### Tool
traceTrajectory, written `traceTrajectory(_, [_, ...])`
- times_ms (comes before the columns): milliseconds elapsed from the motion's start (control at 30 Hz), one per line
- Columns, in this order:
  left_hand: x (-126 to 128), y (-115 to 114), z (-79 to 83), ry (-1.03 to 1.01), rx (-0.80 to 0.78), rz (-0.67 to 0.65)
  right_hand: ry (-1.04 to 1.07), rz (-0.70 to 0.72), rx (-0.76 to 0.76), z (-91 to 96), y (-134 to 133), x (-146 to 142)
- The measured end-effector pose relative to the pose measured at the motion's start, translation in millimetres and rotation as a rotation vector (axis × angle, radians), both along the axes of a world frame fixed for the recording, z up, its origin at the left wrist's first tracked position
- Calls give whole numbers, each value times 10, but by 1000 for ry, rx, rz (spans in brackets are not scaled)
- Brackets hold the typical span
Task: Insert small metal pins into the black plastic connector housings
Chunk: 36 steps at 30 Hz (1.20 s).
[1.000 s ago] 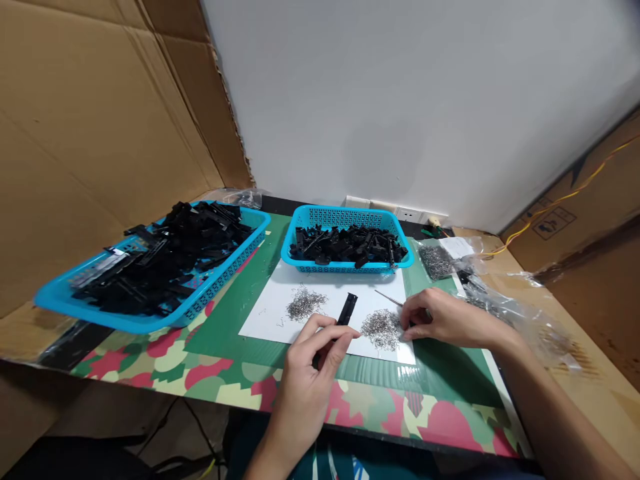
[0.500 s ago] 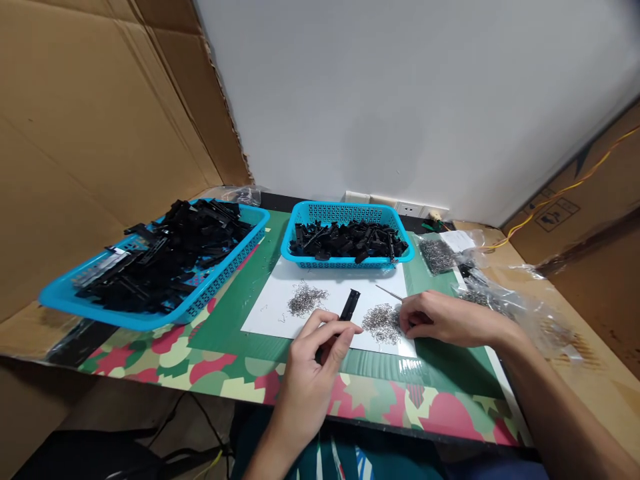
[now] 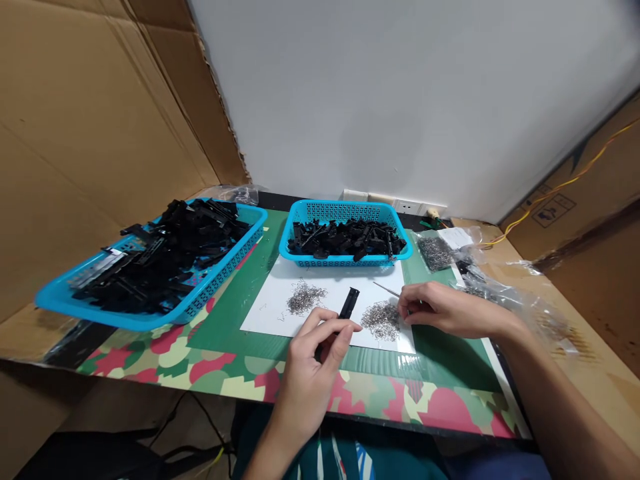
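Note:
My left hand (image 3: 315, 353) is closed around a narrow black plastic part (image 3: 350, 303), whose notched end sticks up past the fingers. The lower end of that part is hidden in the hand. My right hand (image 3: 433, 310) is pinched at the right edge of a pile of small wire springs (image 3: 381, 321); what the fingertips hold is too small to make out. A thin metal rod-like tool (image 3: 386, 289) reaches out left from behind the right fingers, and I cannot tell whether it is gripped or lying there. A second spring pile (image 3: 306, 297) lies left on the white sheet (image 3: 265, 319).
Blue baskets of black plastic parts stand at the back, one in the middle (image 3: 345, 261) and a larger one at left (image 3: 145, 323). Clear bags of metal pieces (image 3: 434, 252) lie at right. Cardboard (image 3: 90, 100) walls the left side; yellow wires (image 3: 555, 197) hang at right.
My right hand has lifted slightly up and away from the spring pile's lower edge. My left hand keeps the black plastic part almost still. The view has shifted a little.

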<state>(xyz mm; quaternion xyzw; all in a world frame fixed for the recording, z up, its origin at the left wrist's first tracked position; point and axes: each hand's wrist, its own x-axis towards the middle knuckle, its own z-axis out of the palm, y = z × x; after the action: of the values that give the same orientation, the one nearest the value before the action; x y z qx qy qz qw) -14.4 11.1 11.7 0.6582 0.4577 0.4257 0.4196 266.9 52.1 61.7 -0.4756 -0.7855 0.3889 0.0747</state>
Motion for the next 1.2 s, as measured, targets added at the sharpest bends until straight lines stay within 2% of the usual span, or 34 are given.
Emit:
traceTrajectory(233, [10, -3, -3, -3, 0, 3, 78, 7, 99, 59, 2, -20])
traceTrajectory(533, [-4, 1, -22, 5, 5, -9, -14, 2, 82, -75, 68, -51])
traceTrajectory(1067, [-3, 13, -32, 15, 10, -18, 26, -32, 84, -129, 82, -22])
traceTrajectory(1200, [3, 15, -29, 16, 11, -15, 39, -2, 65, -132, 88, -19])
